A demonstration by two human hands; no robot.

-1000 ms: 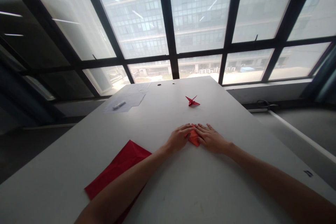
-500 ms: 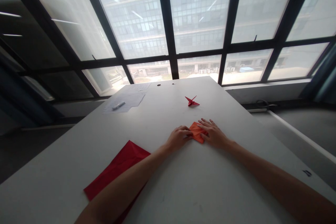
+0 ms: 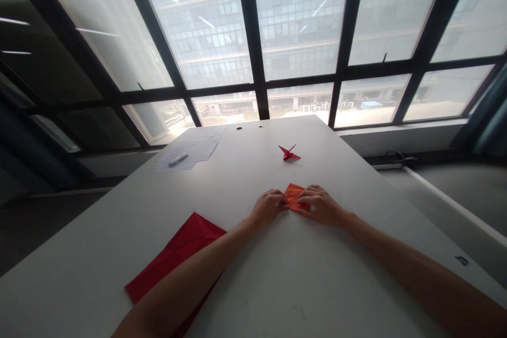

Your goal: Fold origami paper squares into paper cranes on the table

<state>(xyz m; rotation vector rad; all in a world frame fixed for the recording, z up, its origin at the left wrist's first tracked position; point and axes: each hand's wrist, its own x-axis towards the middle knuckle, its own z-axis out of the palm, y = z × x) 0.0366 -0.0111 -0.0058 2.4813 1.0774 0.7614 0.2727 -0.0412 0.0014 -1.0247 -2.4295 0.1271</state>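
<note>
At the left, a large red sheet [image 3: 176, 253], partly hidden by the left forearm [image 3: 188, 277], lies on the table [image 3: 245, 169] without a finished shape. Farther back rest white papers [image 3: 204, 151] and a pale tube [image 3: 178, 159] (perhaps a marker). The left hand [image 3: 268, 207] has its grip pinching one edge of the orange paper [image 3: 292, 196], which sits between both hands, folded small but apparently unfinished. Beyond it stands a completed red paper bird [image 3: 290, 154]. The right hand [image 3: 322, 207] grips the orange paper's other side.
</note>
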